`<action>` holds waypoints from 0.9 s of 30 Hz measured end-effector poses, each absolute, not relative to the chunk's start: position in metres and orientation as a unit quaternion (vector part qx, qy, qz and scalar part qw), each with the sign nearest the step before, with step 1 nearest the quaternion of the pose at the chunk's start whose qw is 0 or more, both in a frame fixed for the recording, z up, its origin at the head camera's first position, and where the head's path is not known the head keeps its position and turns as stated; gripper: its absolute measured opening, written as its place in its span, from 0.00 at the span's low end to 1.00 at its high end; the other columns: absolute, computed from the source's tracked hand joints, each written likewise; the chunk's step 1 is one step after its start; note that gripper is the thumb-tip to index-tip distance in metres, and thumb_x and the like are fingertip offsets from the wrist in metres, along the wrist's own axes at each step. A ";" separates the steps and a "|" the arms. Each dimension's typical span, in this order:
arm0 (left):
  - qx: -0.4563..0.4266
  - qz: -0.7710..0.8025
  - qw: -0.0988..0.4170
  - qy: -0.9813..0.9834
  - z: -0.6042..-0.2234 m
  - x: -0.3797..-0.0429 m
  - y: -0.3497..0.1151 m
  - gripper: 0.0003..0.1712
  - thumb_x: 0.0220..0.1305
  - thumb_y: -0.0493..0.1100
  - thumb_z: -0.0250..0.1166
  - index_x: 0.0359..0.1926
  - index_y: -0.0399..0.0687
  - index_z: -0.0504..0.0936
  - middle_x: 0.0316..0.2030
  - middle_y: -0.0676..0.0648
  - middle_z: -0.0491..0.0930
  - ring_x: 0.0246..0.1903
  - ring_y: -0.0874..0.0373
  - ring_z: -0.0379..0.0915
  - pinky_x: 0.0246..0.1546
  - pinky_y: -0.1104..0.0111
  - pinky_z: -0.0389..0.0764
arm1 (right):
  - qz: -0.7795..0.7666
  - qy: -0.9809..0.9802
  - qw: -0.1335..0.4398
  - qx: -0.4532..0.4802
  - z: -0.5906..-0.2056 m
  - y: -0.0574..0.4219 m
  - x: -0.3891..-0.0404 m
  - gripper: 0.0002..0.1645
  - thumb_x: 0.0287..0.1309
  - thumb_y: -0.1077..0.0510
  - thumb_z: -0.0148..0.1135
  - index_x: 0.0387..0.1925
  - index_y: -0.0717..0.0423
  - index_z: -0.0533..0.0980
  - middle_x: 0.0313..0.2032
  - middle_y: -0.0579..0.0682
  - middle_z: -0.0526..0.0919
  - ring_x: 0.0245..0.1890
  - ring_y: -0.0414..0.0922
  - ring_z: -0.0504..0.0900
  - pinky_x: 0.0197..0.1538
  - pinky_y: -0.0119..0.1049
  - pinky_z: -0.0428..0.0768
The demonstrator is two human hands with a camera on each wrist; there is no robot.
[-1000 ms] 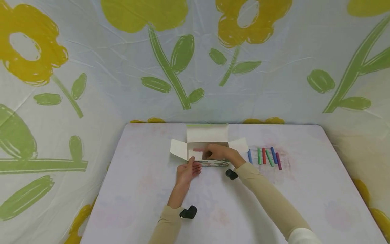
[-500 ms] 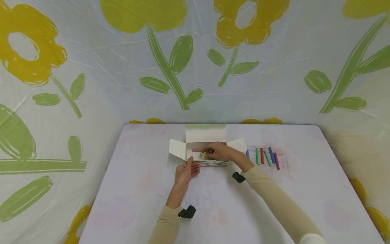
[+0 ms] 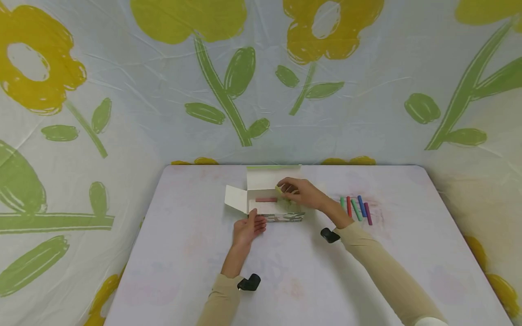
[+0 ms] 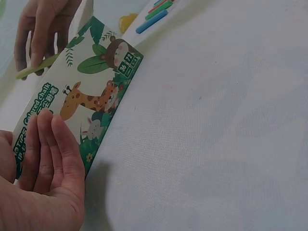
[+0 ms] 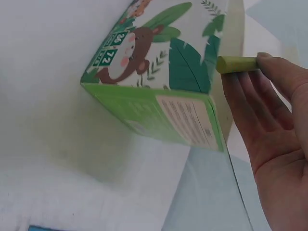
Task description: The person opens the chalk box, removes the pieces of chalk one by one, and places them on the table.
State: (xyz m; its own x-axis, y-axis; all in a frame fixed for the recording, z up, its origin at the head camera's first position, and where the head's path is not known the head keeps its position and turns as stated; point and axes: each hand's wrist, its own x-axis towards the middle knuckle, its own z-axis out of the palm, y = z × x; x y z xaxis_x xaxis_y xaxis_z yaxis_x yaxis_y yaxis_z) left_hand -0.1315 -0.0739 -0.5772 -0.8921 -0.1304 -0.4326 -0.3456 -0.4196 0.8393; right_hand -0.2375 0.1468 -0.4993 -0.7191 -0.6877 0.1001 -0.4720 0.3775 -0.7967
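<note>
An open chalk box [image 3: 281,218] with jungle animals printed on its front stands near the table's far side, a red chalk stick [image 3: 266,199] lying inside. My left hand [image 3: 246,230] holds its near wall at the left, thumb over the rim and fingers flat against the printed front [image 4: 86,103]. Above the box's right part, my right hand [image 3: 302,192] pinches a yellow-green chalk stick [image 5: 238,64] between thumb and fingers. That same yellow-green stick [image 4: 36,69] shows beyond the box in the left wrist view. The right hand hides the box's right flap from the head view.
Several chalk sticks, among them a red one [image 3: 349,207], a blue one [image 3: 362,206] and a purple one [image 3: 368,213], lie on the white table [image 3: 195,271] right of the box. The raised back lid [image 3: 273,178] and left flap [image 3: 236,199] spread outward.
My right hand has come up out of the box with the yellow-green chalk stick, moving right and toward the back rim. The left hand stays at the box's near wall.
</note>
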 end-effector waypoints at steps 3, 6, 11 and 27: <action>-0.223 0.813 0.068 0.534 -0.578 -0.132 -0.074 0.25 0.76 0.48 0.62 0.37 0.24 0.85 0.27 0.44 0.86 0.26 0.61 0.83 0.33 0.71 0.87 | -0.444 0.822 0.111 -0.338 -0.495 0.156 -0.238 0.18 0.69 0.66 0.65 0.58 0.64 0.77 0.48 0.60 0.84 0.47 0.55 0.85 0.50 0.48 0.86; -0.225 0.812 0.073 0.534 -0.578 -0.132 -0.074 0.25 0.76 0.49 0.62 0.37 0.25 0.85 0.27 0.45 0.86 0.26 0.60 0.83 0.33 0.70 0.87 | -0.453 0.825 0.100 -0.321 -0.492 0.166 -0.240 0.18 0.69 0.63 0.65 0.58 0.63 0.78 0.49 0.59 0.84 0.47 0.54 0.85 0.50 0.46 0.86; -0.225 0.807 0.080 0.539 -0.577 -0.133 -0.075 0.25 0.76 0.51 0.61 0.37 0.28 0.85 0.27 0.46 0.86 0.28 0.60 0.84 0.34 0.70 0.87 | -0.475 0.825 0.097 -0.291 -0.488 0.183 -0.241 0.20 0.70 0.61 0.65 0.60 0.62 0.77 0.50 0.58 0.83 0.48 0.53 0.85 0.49 0.39 0.86; -0.234 0.807 0.083 0.536 -0.575 -0.133 -0.074 0.25 0.75 0.51 0.63 0.37 0.28 0.85 0.27 0.46 0.86 0.28 0.60 0.85 0.35 0.71 0.87 | -0.553 0.803 0.113 -0.193 -0.470 0.232 -0.235 0.25 0.72 0.58 0.63 0.66 0.64 0.72 0.55 0.64 0.80 0.49 0.41 0.85 0.51 0.36 0.86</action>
State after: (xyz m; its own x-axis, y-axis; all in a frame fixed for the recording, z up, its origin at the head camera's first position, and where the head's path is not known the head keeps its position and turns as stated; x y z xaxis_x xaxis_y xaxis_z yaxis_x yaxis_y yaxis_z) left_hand -0.1332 -0.0743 -0.5753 -0.8773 -0.1173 -0.4655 -0.3839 -0.4107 0.8270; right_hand -0.2346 0.2316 -0.4700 -0.8998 -0.4351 0.0314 -0.1846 0.3146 -0.9311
